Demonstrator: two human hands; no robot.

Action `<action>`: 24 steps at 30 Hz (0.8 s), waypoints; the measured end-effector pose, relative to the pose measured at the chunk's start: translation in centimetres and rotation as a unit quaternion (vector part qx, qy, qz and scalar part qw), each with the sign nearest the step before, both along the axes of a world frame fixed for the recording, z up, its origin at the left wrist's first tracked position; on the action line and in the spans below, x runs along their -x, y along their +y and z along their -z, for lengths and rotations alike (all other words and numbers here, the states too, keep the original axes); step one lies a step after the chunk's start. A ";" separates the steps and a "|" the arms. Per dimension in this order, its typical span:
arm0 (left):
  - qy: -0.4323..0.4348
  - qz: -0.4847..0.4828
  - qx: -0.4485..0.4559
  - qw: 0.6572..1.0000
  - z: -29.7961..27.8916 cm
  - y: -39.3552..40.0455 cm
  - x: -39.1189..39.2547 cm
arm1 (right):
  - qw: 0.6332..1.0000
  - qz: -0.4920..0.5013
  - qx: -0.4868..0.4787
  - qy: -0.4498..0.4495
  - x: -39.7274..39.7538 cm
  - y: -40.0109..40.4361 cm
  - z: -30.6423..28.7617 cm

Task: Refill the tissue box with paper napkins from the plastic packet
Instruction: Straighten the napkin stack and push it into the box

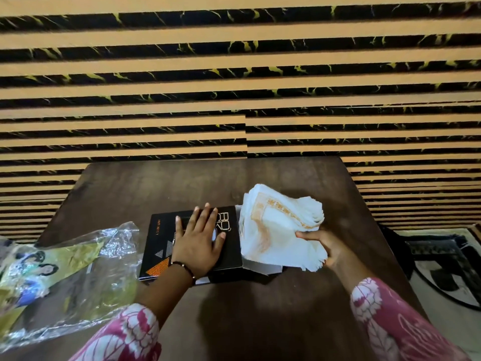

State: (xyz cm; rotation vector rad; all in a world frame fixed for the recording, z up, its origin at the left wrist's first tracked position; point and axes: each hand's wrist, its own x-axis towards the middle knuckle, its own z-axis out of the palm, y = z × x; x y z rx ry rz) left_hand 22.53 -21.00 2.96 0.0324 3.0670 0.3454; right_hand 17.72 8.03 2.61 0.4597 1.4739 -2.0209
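On the dark wooden table (260, 178), the refill is right at the box's open end.

Biggest first: the emptied plastic packet (67, 272) lies crumpled at the table's left edge, apart from the action. Centre stage, the black tissue box (161, 246) lies flat, and the left hand (199, 246) presses down on its top, fingers spread wide and flat, steadying it. Just beside it on the right, the stack of paper napkins (278, 230) sits at the box's open end, and the right hand (326, 247) pinches its near corner, fingers closed on the pile. That stack looks light, soft and floppy, its edges fanning loose, so a firmer grip across the middle, squeezing both faces, would likely feed it in cleaner.
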 end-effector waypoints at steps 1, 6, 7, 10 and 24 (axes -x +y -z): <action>0.002 0.000 -0.001 1.000 0.1 0.0 0.0 | 0.999 -0.019 -0.028 -0.005 0.1 0.0 0.2; 0.004 0.003 -0.007 1.000 0.1 -0.1 0.1 | 0.988 -0.097 -0.112 -0.028 0.7 0.7 0.3; 0.005 0.002 -0.010 1.000 0.1 -0.1 0.1 | 0.985 -0.109 -0.128 -0.031 0.8 0.8 0.3; 0.011 -0.002 -0.010 1.000 0.1 -0.1 0.2 | 0.978 -0.135 -0.155 -0.024 1.5 0.6 0.1; 0.009 -0.001 0.008 1.000 0.3 -0.1 0.0 | 0.993 -0.074 -0.090 -0.012 3.2 -1.9 -0.1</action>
